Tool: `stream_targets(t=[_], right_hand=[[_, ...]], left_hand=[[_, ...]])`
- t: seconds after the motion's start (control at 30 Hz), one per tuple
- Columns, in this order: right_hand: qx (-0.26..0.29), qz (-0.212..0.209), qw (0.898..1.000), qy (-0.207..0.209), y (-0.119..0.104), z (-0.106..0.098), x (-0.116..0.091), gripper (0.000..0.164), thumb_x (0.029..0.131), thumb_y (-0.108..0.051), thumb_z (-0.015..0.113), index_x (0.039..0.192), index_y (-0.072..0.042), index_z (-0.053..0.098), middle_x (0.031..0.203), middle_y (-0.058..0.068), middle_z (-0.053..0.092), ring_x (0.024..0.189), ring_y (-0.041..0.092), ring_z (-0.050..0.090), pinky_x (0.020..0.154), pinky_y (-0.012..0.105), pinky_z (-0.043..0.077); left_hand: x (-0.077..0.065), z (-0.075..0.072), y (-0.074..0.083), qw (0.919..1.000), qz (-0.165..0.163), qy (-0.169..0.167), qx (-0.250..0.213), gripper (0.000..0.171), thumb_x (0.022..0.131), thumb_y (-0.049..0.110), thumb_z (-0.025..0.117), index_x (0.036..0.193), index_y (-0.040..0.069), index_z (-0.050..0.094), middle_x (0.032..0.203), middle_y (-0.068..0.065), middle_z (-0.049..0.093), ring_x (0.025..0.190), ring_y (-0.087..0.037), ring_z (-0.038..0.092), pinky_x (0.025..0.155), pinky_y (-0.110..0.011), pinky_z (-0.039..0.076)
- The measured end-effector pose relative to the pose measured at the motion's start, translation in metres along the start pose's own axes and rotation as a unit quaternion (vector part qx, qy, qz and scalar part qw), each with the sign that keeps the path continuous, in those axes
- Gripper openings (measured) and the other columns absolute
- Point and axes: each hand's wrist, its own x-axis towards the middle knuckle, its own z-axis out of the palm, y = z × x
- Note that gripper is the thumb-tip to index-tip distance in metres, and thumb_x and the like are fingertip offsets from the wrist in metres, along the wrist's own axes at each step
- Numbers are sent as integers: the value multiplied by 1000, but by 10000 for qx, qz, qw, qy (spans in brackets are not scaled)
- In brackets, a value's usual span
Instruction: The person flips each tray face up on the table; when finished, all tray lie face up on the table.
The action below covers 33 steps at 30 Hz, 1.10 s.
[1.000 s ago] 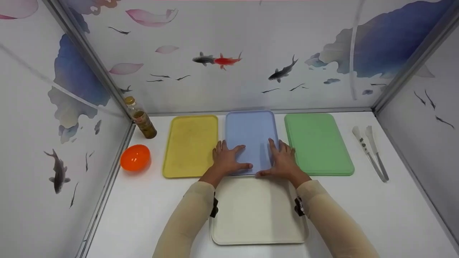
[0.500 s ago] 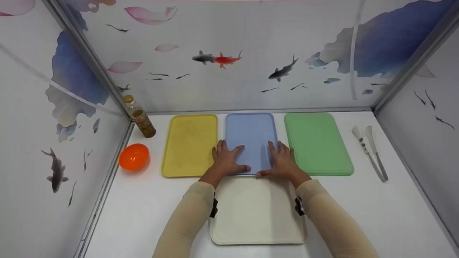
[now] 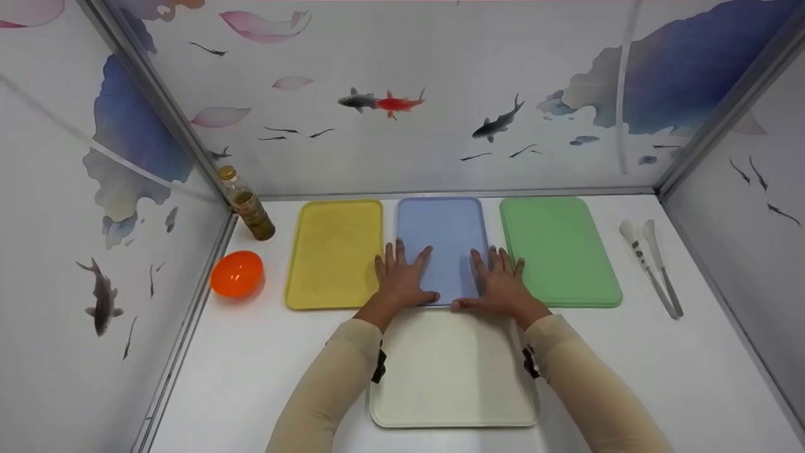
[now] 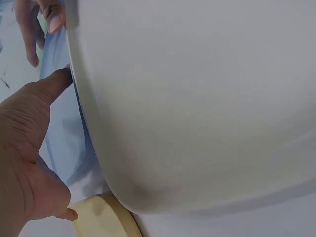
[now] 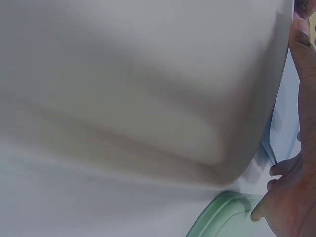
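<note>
A blue tray lies in the middle of the back row, its near edge right by the far rim of a cream tray. Over its left side is my left hand, fingers spread and thumb reaching along the near edge. My right hand lies the same way at the right side, its thumb pointing inward. Neither hand grips anything. In the left wrist view the left thumb meets the cream tray's rim. In the right wrist view the right hand is beside that rim, with the blue tray partly hidden.
Left of the blue tray lies a yellow tray; a green tray is on its right. An orange bowl and a bottle of brownish liquid stand at far left. Tongs lie at far right. Walls enclose the table's back and sides.
The blue tray has shifted slightly toward me from its earlier place at the back. My fingers have since straightened and spread wider, the left hand's most of all.
</note>
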Motion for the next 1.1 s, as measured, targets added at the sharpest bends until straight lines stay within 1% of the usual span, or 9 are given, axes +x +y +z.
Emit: stream_targets(t=[0.1,0.17,0.2,0.4,0.43,0.67,0.87,0.97,1.1], right_hand=[[-35,-16,10000,-8,4,-3,-3,128,88,-84,72,178,-11,18,180,39,11,167,63,4,123,89,-2],[-17,26,10000,2,9,-8,-7,120,93,-83,66,178,-14,17,181,37,8,167,62,1,123,89,-4],[16,39,10000,40,11,-10,-9,116,96,-82,64,178,-14,19,181,36,8,167,63,0,123,89,-4],[10,227,9995,213,35,-23,-23,104,103,-76,57,178,-16,20,181,37,7,166,66,-3,122,90,-4],[-22,258,9994,231,39,-25,-25,102,103,-76,57,178,-16,20,180,37,7,165,66,-3,123,90,-4],[-20,448,9981,416,69,-40,-43,93,106,-69,58,177,-18,26,179,40,8,163,69,2,122,90,-1],[-61,721,9963,470,98,-52,-64,89,109,-67,54,177,-16,26,177,43,9,161,71,6,120,93,4],[-141,906,9946,496,112,-56,-75,89,110,-67,53,176,-14,26,176,45,11,160,72,10,119,93,10],[-218,1143,9920,497,129,-60,-86,91,110,-69,51,176,-11,26,173,47,12,157,72,14,115,93,19]], left_hand=[[-1,-2,10,9996,130,89,224,103,92,59,84,176,38,28,183,-30,6,170,-55,7,133,-76,13],[-1,-2,19,9992,260,173,240,98,95,57,81,176,39,28,184,-29,8,170,-54,9,133,-75,15],[5,6,18,9984,364,317,282,97,96,61,78,176,40,27,184,-28,8,170,-53,8,133,-75,14],[6,7,52,9960,716,467,-269,86,103,62,68,176,38,28,183,-27,12,170,-52,11,134,-72,17],[1,-1,63,9957,723,380,-434,84,105,59,67,176,35,30,183,-28,15,170,-52,14,134,-72,20],[3,9,104,9923,924,360,-748,83,105,62,63,175,32,31,178,-30,26,167,-51,24,133,-67,26],[4,17,134,9870,1143,159,-1116,82,107,58,62,177,32,28,179,-31,25,169,-49,20,135,-64,23],[5,21,148,9830,1219,50,-1373,81,108,57,62,177,31,28,180,-30,22,170,-48,17,136,-64,21],[5,26,163,9816,1203,-38,-1481,82,107,60,62,177,32,28,180,-28,22,169,-47,18,135,-63,23]])
